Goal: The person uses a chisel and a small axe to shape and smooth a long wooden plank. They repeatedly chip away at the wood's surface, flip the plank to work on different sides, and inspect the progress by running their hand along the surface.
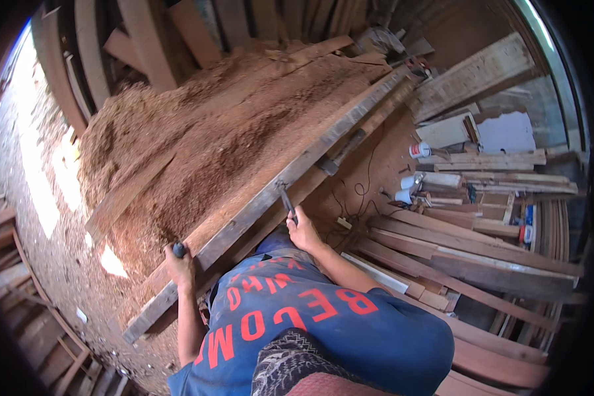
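Step in hand, as judged: working the slim, dark, straight-handled tool (287, 201) against the long, grey, weathered timber beam (241, 221). Recommended practice: keep the tool's far end seated squarely on the beam, apply force along the handle rather than across it, hold the wrist straight, and use the left side to steady the work. Slipping off the beam's edge is the likeliest fault.

Position: the tool projects far and slightly left from the right grip (301, 232), its far end appearing to meet the beam's upper face. The beam runs diagonally from near left to far right.

Condition of grips: right grip closed around the tool's handle. Left grip (181, 267), at the beam's near-left stretch, is closed around a dark, rounded knob-like piece (179, 249); its full shape is hidden. A dark, block-headed, hammer-like tool (327, 165) lies farther right, outside both grips.
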A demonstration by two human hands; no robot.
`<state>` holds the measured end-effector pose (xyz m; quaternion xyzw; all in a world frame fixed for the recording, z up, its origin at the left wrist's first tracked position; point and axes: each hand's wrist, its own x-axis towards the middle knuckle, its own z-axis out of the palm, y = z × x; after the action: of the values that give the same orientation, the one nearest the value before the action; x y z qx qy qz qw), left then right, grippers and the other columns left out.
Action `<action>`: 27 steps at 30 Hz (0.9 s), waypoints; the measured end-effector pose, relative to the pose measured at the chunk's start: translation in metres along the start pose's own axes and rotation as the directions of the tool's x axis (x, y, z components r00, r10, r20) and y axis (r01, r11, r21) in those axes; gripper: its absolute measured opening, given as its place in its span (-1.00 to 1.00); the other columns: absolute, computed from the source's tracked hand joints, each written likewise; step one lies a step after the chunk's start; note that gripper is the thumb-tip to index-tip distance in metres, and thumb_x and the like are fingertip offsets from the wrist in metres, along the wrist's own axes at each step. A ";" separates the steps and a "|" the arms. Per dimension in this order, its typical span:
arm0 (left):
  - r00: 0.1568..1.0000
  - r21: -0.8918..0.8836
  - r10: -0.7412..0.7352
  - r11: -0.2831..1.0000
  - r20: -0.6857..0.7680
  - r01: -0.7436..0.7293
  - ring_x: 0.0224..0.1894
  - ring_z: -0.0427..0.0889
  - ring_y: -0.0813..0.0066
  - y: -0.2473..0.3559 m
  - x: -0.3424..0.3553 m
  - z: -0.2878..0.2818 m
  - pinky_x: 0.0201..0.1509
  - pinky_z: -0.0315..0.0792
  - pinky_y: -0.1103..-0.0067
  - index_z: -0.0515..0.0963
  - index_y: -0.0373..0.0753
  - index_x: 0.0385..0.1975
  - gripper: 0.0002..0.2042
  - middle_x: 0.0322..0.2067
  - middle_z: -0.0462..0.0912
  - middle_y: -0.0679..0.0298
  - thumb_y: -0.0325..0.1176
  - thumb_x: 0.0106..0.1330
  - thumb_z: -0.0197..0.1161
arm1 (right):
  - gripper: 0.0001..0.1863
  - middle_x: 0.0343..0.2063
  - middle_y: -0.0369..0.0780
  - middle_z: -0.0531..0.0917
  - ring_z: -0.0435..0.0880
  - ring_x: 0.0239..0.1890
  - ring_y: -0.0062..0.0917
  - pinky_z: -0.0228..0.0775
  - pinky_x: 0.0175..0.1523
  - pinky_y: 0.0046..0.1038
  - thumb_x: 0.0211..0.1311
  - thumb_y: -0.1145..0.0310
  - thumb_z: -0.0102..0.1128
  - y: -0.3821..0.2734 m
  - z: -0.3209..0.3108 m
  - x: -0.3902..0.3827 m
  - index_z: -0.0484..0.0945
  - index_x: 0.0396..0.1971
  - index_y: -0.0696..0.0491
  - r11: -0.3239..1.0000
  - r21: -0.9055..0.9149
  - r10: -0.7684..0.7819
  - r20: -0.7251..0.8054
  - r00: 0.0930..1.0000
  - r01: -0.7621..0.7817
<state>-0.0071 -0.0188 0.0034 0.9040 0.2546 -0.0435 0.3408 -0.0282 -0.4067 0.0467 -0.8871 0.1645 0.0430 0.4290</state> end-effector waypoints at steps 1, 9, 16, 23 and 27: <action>0.999 -0.035 0.031 0.999 -0.016 -0.032 -0.11 0.74 -0.11 0.000 0.001 0.004 -0.02 0.56 0.19 0.55 -0.24 0.03 -0.60 -0.18 0.73 -0.10 -0.05 0.44 0.37 | -0.84 -0.39 0.01 0.66 0.74 -0.29 -0.04 0.53 -0.19 -0.08 0.44 0.48 0.15 0.013 -0.012 0.014 0.40 -0.07 0.07 0.995 0.062 0.082 -0.049 0.995 -0.079; 0.934 -0.004 0.128 0.991 -0.334 -0.137 -0.33 0.60 0.23 0.019 0.015 0.019 -0.22 0.52 0.34 0.54 -0.30 -0.07 -0.67 -0.34 0.64 0.06 -0.16 0.45 0.42 | -0.86 -0.41 -0.08 0.65 0.68 -0.42 -0.25 0.51 -0.24 -0.17 0.37 0.49 0.14 0.171 -0.157 0.179 0.42 -0.13 0.07 0.901 0.287 0.412 -0.329 0.850 -0.326; 0.884 0.157 0.077 0.988 -0.461 -0.004 -0.36 0.60 0.44 0.136 -0.014 0.029 -0.26 0.51 0.45 0.57 -0.24 -0.04 -0.64 -0.35 0.67 0.20 -0.07 0.45 0.42 | -0.90 -0.34 -0.04 0.72 0.73 -0.20 -0.19 0.51 -0.02 -0.17 0.26 0.49 0.07 0.310 -0.284 0.335 0.58 -0.33 0.10 0.878 -0.092 0.358 -0.525 0.772 -0.470; 0.855 0.303 0.159 0.953 -0.494 -0.002 -0.32 0.64 0.36 0.177 -0.060 0.071 -0.21 0.55 0.43 0.58 -0.28 -0.06 -0.66 -0.34 0.68 0.10 -0.16 0.42 0.46 | -0.59 0.06 0.14 0.72 0.65 0.23 0.02 0.46 0.35 -0.15 0.23 0.37 0.23 0.294 -0.350 0.393 0.69 0.03 0.25 0.645 -0.356 0.635 -0.242 0.734 -0.676; 0.853 0.191 0.049 0.980 -0.519 0.060 -0.34 0.60 0.39 0.168 -0.079 0.086 -0.18 0.56 0.45 0.56 -0.27 -0.04 -0.65 -0.35 0.66 0.13 -0.15 0.42 0.46 | -0.54 0.06 0.12 0.72 0.70 0.20 -0.10 0.46 0.33 -0.20 0.16 0.43 0.24 0.301 -0.339 0.384 0.65 0.08 0.27 0.654 -0.334 0.536 -0.428 0.727 -0.679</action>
<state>0.0153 -0.2150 0.0572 0.9107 0.3343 0.1767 0.1664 0.2127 -0.9412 -0.0489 -0.8505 0.5008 0.0925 0.1318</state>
